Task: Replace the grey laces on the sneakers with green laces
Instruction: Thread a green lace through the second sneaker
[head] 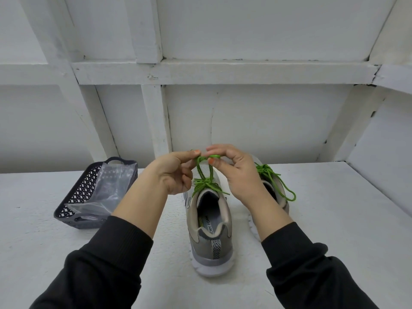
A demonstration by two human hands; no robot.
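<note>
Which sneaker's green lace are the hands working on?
The middle sneaker, heel toward the camera: the left hand and right hand pinch its green lace above the tongue. The right sneaker, behind the right wrist, lies untouched.

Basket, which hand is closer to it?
Left. The left hand holds the green lace just right of the basket; the right hand holds it farther right.

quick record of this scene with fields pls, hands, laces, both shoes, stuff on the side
left hand: pinches the green lace above the middle sneaker
right hand: pinches the same lace beside it
middle sneaker: heel toward camera, green laced
right sneaker: partly behind the right hand, knotted lace with hanging loop
basket: dark, far left, holds plastic bag
</note>
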